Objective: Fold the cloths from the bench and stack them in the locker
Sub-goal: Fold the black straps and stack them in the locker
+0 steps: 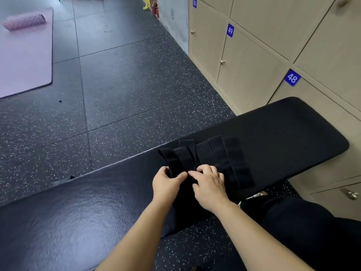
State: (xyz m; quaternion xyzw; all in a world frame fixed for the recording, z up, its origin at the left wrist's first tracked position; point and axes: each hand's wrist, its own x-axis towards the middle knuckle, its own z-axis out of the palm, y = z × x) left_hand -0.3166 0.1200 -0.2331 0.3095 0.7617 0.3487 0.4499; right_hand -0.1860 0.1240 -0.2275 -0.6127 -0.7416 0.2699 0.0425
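Black cloth point(205, 156) is pinched on the table point(283, 133) by left hand point(168, 182) and right hand point(210, 184), both curled into it. Loose straps point(214, 147) could be dragged askew and the fold spoiled.

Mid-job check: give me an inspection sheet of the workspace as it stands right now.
Surface: black padded bench, on dark speckled floor.
Job's things: one black cloth with strap-like bands lies on the bench; lockers 48, 49, 50 closed.
Clutter: purple mat and roller on the floor, far left.
Hands: left hand grips the cloth's left edge; right hand rests on it, fingers curled, grip unclear.
Cables: nothing seen.
Surroundings: grey wall; a yellow item and a red item beside it.
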